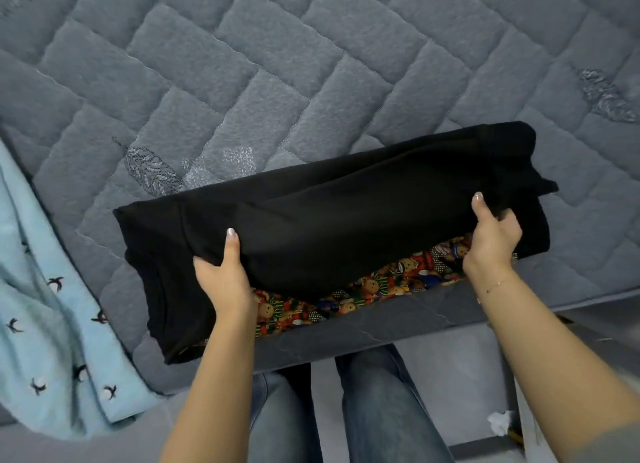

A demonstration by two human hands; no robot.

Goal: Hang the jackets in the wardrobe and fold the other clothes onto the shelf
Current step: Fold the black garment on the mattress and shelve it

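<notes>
A folded black garment (pixel 329 220) lies across the near edge of the grey quilted mattress (pixel 242 64). Under it lies a colourful cloth with a teddy-bear print (pixel 363 293), showing along the front edge. My left hand (pixel 225 275) grips the black garment's near left side, thumb on top and fingers underneath. My right hand (pixel 491 241) grips its near right side the same way. A light blue garment with small dark bird shapes and white buttons (pixel 52 307) lies at the mattress's left corner.
The mattress edge (pixel 381 327) runs just in front of my legs in blue jeans (pixel 374 400). Grey floor shows below. A small white crumpled scrap (pixel 500 423) lies on the floor at the lower right.
</notes>
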